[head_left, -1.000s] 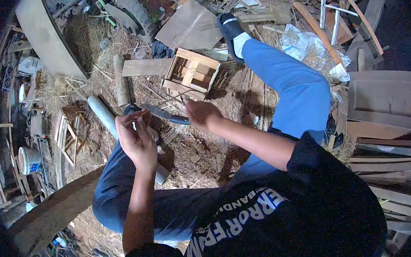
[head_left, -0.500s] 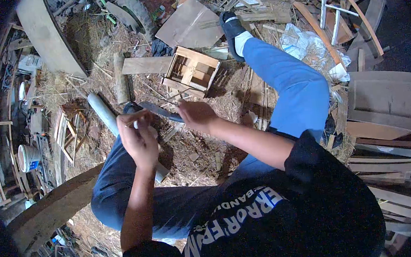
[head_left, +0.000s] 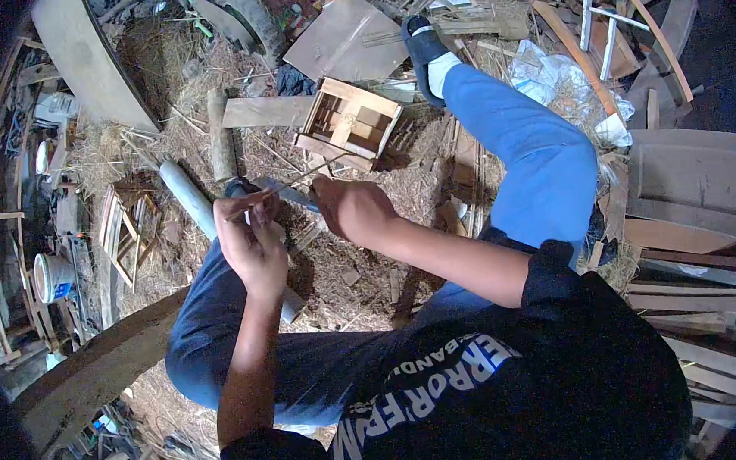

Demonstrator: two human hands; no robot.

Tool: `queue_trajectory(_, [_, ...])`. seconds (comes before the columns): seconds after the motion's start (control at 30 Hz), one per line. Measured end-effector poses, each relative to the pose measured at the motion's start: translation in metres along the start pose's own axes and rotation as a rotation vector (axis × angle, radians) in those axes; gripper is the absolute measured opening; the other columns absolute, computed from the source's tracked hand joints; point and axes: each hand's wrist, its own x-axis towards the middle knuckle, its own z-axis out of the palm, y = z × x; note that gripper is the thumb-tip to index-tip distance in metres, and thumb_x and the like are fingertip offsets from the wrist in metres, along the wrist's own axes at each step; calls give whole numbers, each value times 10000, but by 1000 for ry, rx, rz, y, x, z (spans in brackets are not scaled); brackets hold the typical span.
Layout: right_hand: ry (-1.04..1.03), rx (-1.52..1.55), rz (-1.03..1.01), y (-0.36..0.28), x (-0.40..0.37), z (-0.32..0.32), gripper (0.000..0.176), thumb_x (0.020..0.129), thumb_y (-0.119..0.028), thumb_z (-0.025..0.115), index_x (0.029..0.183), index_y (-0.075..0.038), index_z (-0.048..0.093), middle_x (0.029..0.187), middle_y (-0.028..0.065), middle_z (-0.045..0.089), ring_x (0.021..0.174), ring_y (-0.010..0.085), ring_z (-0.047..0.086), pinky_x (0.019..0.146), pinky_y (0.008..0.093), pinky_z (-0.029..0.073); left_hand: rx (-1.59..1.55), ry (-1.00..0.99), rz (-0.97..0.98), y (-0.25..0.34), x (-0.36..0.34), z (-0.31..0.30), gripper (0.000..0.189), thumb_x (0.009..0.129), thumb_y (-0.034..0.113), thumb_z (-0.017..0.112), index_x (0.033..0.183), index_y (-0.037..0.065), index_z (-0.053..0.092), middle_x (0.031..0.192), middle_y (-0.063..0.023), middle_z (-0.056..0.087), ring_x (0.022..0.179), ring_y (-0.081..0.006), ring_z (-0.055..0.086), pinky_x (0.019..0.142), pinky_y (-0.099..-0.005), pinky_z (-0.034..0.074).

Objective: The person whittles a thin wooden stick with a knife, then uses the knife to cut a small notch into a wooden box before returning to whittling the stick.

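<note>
A thin stick (head_left: 310, 174) slants up and right from my left hand (head_left: 250, 248), whose fingers are pinched round its lower end. My right hand (head_left: 353, 209) is closed in a fist beside it, on a long curved blade (head_left: 296, 196). The fist hides the handle. The blade lies under the stick, between the two hands, and its far end is near my left fingers. Just beyond the hands, a small wooden box (head_left: 351, 119) holds short wooden pieces.
Shavings and straw (head_left: 346, 283) cover the ground between my legs. A grey pole (head_left: 185, 192) lies beside my left knee. A flat board (head_left: 344, 41) is beyond the box. A curved plank (head_left: 110, 363) is at lower left, and stacked boards (head_left: 701, 290) are at the right.
The stick now points further up and right, over the box's near edge. The blade shows less between the hands, and my right hand has shifted slightly.
</note>
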Motion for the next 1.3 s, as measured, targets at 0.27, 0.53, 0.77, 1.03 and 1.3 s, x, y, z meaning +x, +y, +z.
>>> queue_trajectory(0.27, [-65,48,126,-1,-3,-3,288,1061,-253,428,1053,-15,589,897,239,716,838,432,703,726,512,553,177,-6,130,-4,3,-2,53,997,-46,568,1035,-24,598,953,-138,560,831,-269,572,753,-361,492])
queue_trajectory(0.53, [-39,-166,90,2,3,5,237,1022,-203,442,1038,-2,566,837,216,729,764,379,736,644,515,571,129,-57,139,5,5,8,75,1020,-65,529,1065,-29,577,1018,-132,551,919,-216,628,812,-330,581])
queue_trajectory(0.77, [-90,-203,81,19,13,11,188,1013,-149,465,1007,19,549,737,206,704,676,366,725,566,493,558,28,-65,118,-7,2,7,90,1011,-76,541,1085,-31,567,1052,-148,559,956,-233,635,818,-336,580])
queue_trajectory(1.03, [137,-124,-66,61,7,40,181,1009,-183,487,940,-22,535,700,185,658,647,385,684,600,514,537,-67,-3,-10,-4,0,11,135,971,-113,560,1075,-29,579,1011,-152,569,921,-261,625,804,-355,571])
queue_trajectory(1.3, [111,-58,9,71,2,41,235,959,-181,459,961,-7,617,787,238,690,724,433,699,638,546,538,181,-73,282,16,9,9,111,970,-97,588,1048,-19,600,932,-143,583,812,-262,589,725,-360,534])
